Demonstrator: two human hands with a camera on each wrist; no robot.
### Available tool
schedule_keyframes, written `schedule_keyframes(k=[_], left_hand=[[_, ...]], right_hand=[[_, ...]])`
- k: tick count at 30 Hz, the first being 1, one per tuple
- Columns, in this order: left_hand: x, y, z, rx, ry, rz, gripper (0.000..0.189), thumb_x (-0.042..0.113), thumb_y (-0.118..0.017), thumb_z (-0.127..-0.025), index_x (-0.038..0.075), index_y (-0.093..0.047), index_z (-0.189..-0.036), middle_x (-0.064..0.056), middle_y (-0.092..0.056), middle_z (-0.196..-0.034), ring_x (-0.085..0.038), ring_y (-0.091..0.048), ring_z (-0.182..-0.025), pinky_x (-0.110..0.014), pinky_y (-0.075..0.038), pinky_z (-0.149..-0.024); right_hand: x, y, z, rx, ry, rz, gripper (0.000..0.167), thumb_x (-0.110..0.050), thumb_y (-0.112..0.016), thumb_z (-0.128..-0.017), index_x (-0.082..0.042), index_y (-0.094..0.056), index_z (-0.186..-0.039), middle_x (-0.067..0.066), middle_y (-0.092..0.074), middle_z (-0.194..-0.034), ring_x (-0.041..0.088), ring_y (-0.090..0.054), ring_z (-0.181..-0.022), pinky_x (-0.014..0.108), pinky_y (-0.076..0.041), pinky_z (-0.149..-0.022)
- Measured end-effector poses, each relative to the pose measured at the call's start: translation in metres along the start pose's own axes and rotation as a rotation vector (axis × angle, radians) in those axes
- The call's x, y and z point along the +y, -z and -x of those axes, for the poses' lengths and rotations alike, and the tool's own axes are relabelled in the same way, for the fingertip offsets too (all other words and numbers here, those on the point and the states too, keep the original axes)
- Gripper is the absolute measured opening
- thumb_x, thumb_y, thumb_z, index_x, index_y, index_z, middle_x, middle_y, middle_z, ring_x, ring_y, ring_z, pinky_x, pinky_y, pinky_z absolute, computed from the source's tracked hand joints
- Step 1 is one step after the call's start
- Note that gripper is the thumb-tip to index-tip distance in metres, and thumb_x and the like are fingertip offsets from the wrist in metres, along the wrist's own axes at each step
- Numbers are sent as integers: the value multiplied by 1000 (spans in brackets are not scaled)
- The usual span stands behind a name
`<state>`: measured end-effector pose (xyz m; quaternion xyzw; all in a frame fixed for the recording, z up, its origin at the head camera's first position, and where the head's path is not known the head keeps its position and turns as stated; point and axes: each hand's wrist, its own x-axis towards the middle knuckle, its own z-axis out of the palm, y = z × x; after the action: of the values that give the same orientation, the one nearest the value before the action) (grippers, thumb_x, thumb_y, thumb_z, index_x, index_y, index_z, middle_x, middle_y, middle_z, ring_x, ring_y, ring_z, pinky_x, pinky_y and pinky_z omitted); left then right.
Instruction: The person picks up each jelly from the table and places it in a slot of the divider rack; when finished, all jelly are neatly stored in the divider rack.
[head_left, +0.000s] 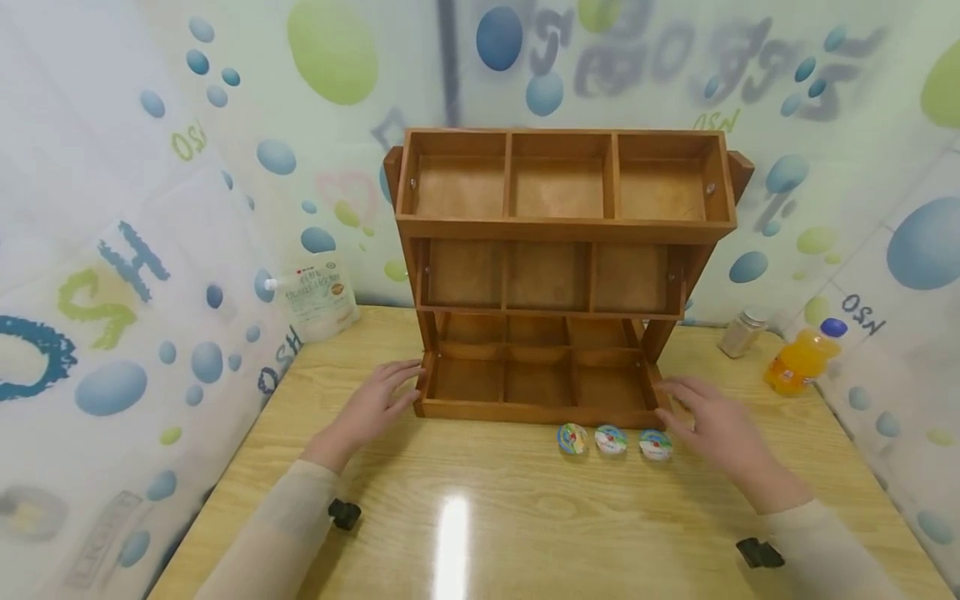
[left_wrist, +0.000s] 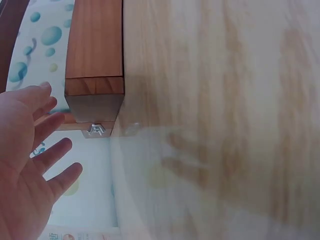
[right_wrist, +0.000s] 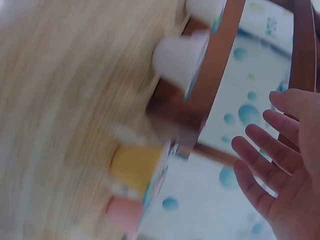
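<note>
A brown wooden three-tier shelf (head_left: pixel 566 228) with divided bins stands on the table. My left hand (head_left: pixel 375 404) is at the left end of its bottom tier, fingers spread and nearly straight. At the opposite end my right hand (head_left: pixel 712 425) reaches in, its fingertips right at the side wall. Both palms face the shelf (left_wrist: pixel 95 45), and neither hand holds anything. Along the front edge sit small lidded cups (head_left: pixel 611 439) with printed foil tops. The right wrist view, blurred, shows a pale cup (right_wrist: pixel 175 60), a yellow cup (right_wrist: pixel 132 165) and a pink cup (right_wrist: pixel 124 212).
To the right rear stand a small jar (head_left: pixel 742 333) with a pale lid and an orange drink bottle (head_left: pixel 802 360) with a blue cap. A white spouted pouch (head_left: pixel 318 300) leans at the back left. Patterned sheets (head_left: pixel 180 250) hang round the wooden table (head_left: pixel 525 517).
</note>
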<state>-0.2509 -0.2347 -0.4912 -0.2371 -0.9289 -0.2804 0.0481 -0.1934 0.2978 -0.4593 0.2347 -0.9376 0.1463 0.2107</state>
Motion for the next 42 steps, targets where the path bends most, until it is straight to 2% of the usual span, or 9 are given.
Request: schedule_keyframes(k=[2, 6, 13, 17, 19, 23, 26, 32, 42], left_hand=[[0, 0, -1, -6, -3, -10, 44, 25, -61, -106, 9, -57, -147, -10, -50, -157, -34, -43, -147, -58, -37, -121], [-1, -2, -2, -25, -8, -25, 43, 26, -63, -105, 9, -60, -144, -7, -53, -156, -32, -44, -145, -56, -39, -120], [-4, -2, -2, -30, 8, -4, 39, 26, -65, -104, 11, -65, -139, -4, -55, -153, -30, -46, -144, -54, -40, -120], [-4, -2, -3, -27, 36, 16, 36, 25, -65, -104, 12, -66, -137, -3, -56, -153, -30, -46, -144, -55, -39, -121], [-4, -2, -3, -21, 39, 23, 35, 23, -66, -103, 12, -67, -136, -4, -56, -152, -31, -47, -143, -55, -39, -121], [-4, -3, -4, -8, 25, 40, 35, 20, -68, -101, 11, -68, -135, -5, -57, -151, -32, -48, -142, -57, -40, -120], [-5, -3, -4, -5, 19, 49, 34, 20, -69, -101, 11, -68, -134, -5, -58, -151, -32, -49, -141, -57, -41, -119], [-6, -2, -5, -2, 27, 92, 34, 19, -70, -100, 12, -69, -133, -5, -58, -150, -33, -48, -141, -57, -40, -119], [-7, -2, -4, -8, 16, 98, 34, 19, -70, -101, 11, -69, -133, -5, -58, -150, -32, -49, -141, -56, -41, -119]], right_hand=[[-10, -3, -2, -14, 7, -16, 37, -17, -84, -86, -10, -72, -121, 12, -71, -120, 25, -72, -87, 39, -61, -64], [-27, -9, -6, -59, -1, -64, 37, -19, -81, -90, -13, -71, -124, 10, -71, -122, 18, -71, -76, 30, -55, -58], [-50, -26, -10, -119, -3, -132, 33, -24, -78, -93, -14, -72, -124, 3, -71, -121, 21, -72, -93, 31, -59, -67], [-60, -35, -13, -125, 16, -113, 32, -28, -80, -92, -16, -74, -121, 1, -72, -121, 20, -71, -99, 36, -61, -74], [-63, -39, -14, -120, 29, -95, 32, -30, -81, -91, -18, -75, -120, 1, -72, -120, 20, -70, -101, 37, -61, -74], [-69, -44, -15, -132, 40, -78, 31, -33, -81, -90, -18, -76, -117, 0, -73, -118, 18, -68, -98, 28, -57, -64], [-72, -47, -16, -150, 53, -57, 31, -36, -82, -89, -18, -77, -114, -1, -73, -115, 16, -67, -96, 27, -55, -64], [-75, -54, -18, -163, 100, -30, 37, -41, -83, -87, -17, -77, -113, -3, -74, -111, 16, -66, -96, 36, -59, -80], [-80, -62, -21, -211, 95, 52, 47, -49, -81, -86, -16, -75, -120, -1, -75, -116, 19, -64, -100, 45, -57, -89]])
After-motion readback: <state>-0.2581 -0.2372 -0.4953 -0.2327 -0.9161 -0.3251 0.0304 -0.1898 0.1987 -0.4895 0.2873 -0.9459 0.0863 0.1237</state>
